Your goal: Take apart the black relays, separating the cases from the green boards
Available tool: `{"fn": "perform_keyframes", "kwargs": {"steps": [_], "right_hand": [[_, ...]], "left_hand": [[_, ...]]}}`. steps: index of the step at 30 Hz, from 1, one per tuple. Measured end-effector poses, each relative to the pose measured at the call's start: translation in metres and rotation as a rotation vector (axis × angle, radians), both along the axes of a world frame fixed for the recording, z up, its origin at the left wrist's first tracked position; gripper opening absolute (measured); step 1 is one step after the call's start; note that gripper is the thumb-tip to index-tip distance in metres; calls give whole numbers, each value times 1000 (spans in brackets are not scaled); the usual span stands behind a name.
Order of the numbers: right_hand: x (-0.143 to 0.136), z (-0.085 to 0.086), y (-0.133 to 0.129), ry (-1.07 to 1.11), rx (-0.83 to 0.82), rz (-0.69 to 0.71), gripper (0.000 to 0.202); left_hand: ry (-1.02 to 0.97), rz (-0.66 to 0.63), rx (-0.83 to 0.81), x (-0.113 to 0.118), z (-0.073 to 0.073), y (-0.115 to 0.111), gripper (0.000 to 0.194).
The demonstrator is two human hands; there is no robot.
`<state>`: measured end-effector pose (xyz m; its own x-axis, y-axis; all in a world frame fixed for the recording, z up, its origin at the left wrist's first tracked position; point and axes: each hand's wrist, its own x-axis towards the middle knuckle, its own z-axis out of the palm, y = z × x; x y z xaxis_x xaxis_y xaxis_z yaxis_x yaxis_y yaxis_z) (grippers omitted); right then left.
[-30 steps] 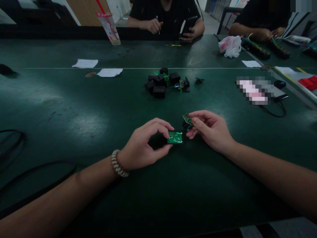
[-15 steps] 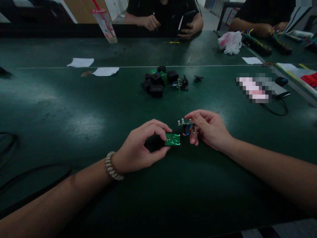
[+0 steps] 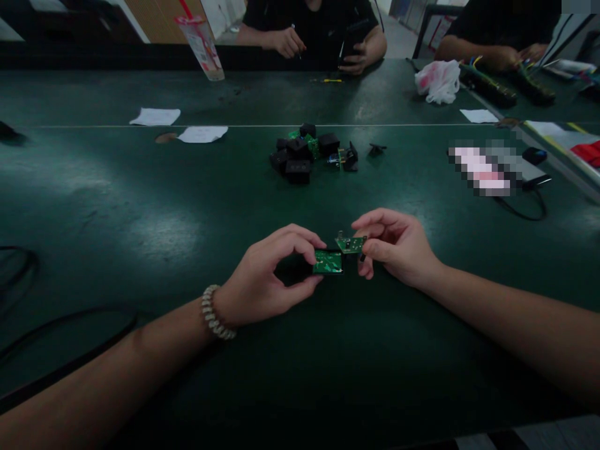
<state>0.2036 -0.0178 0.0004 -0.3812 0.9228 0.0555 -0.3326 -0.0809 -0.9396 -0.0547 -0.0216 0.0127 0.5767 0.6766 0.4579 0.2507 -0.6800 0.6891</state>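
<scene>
My left hand (image 3: 276,272) pinches a small black case by its edges, thumb on the near side and fingers on the far side. A green circuit board (image 3: 329,262) lies inside that case, face up. Just right of it, my right hand (image 3: 398,247) grips a second green circuit board (image 3: 352,244) between thumb and fingers. This board is tilted so its flat green face shows, with metal prongs standing up and parts hanging below. Its left end is close to the case; whether they touch I cannot tell.
Beyond my hands lies a pile of black cases (image 3: 297,170) and green boards. A small black piece (image 3: 376,149) sits to its right. Paper scraps (image 3: 202,134), a plastic cup (image 3: 202,50) and a plastic bag (image 3: 438,81) are farther back. Two people sit opposite.
My right hand has turned its circuit board, so the flat green face now shows instead of the edge and underside components. My left hand and the case stay nearly still.
</scene>
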Motion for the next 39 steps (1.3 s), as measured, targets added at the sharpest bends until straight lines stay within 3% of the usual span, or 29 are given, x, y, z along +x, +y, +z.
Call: {"fn": "perform_keyframes", "kwargs": {"steps": [5,9,13,16,19,26,31,39], "right_hand": [[0,1,-5,-10,133,-27,36],[-3,2,-10,-107,436,-158,40],[-6,2,-14,-234,686,-219,32],[-5,2,-15,-310,740,-254,29],[-3,0,-8,-318,658,-306,36],[9,-11,48,-452,335,-406,34],[7,-21,101,-462,340,-546,27],[16,-30,175,-814,429,-898,24]], "left_hand": [[-6,9,1,0,0,0,23],[-7,5,-10,-1,0,0,23],[-12,11,-14,-1,1,-1,23],[-12,13,-18,0,1,-1,23],[-16,16,-23,2,2,-1,22],[3,17,-31,1,3,-1,21],[-5,14,-34,0,2,-1,22],[-8,16,-24,1,4,-1,22]]}}
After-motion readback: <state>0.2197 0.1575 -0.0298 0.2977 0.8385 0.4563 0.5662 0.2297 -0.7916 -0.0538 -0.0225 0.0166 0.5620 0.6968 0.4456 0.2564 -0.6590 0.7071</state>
